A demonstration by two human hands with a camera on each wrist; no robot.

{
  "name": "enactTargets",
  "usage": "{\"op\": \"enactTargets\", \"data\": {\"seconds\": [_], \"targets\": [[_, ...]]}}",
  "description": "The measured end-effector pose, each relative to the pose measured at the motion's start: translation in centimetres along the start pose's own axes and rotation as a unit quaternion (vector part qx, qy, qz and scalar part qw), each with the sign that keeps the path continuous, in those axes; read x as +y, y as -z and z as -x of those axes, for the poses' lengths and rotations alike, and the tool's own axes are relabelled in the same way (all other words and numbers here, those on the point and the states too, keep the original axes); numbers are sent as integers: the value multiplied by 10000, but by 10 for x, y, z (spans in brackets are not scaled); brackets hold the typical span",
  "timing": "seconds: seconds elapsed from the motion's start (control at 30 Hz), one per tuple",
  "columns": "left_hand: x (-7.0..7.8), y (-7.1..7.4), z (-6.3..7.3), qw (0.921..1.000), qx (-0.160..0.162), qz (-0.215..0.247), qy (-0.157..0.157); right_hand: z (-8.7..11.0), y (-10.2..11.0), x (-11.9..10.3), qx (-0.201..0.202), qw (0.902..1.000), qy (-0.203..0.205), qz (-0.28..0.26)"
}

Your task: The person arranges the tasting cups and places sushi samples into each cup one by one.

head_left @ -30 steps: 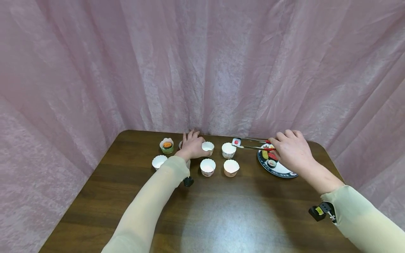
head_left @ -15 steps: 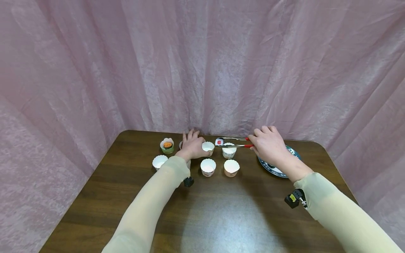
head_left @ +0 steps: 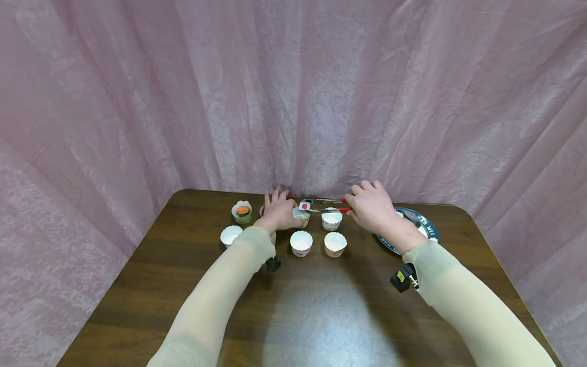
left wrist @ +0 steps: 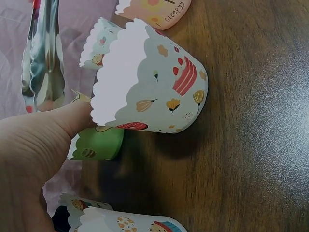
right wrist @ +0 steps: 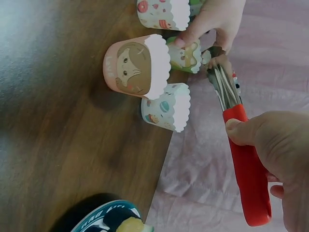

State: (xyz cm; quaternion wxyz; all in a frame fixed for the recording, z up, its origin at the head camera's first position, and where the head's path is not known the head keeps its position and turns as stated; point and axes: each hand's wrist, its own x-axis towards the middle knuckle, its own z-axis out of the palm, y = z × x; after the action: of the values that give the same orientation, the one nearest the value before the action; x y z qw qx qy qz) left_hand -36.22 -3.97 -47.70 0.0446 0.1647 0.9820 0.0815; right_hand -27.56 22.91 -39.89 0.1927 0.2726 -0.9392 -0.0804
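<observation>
My left hand (head_left: 278, 213) reaches across the back row of paper baking cups. Its thumb and a finger hold a green baking cup (right wrist: 183, 54) at the rim, while the other fingers spread out behind. With my right hand (head_left: 373, 208) I grip red-handled tongs (right wrist: 247, 169), which point left over the back row. A sushi roll piece (head_left: 304, 206), white with a red centre and dark rim, is pinched in the tongs' tips just above the held cup. In the left wrist view, the tongs' metal tips (left wrist: 46, 72) hang beside the thumb.
Several baking cups stand in two rows, including a front cup (head_left: 301, 243), a tan cup (head_left: 335, 244) and one at back right (head_left: 331, 219). The far-left green cup (head_left: 241, 214) contains an orange-topped sushi piece. A blue-rimmed plate (head_left: 430, 227) sits right, partly under my right arm.
My right hand has moved left from near the plate, carrying the sushi roll piece in the tongs to above the held cup. The left hand stays in place.
</observation>
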Motion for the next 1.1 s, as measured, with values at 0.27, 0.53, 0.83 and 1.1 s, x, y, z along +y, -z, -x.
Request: {"op": "enactTargets", "data": {"seconds": [0.27,0.53,0.83,1.1], "targets": [[-5,-6,-7,10000,-21,-31,-5,-8,-4,-2,-101,9999,-7,-45],[-2,-6,-9,9997,-150,-163,80,-9,-7,-3,-260,9997,22,-2],[0,-4,-7,9999,-104,-42,28,-9,-7,-1,-214,9997,54,-41],[1,-3,-5,9999,-145,-48,9,-8,-5,1,-122,9999,23,-56]]}}
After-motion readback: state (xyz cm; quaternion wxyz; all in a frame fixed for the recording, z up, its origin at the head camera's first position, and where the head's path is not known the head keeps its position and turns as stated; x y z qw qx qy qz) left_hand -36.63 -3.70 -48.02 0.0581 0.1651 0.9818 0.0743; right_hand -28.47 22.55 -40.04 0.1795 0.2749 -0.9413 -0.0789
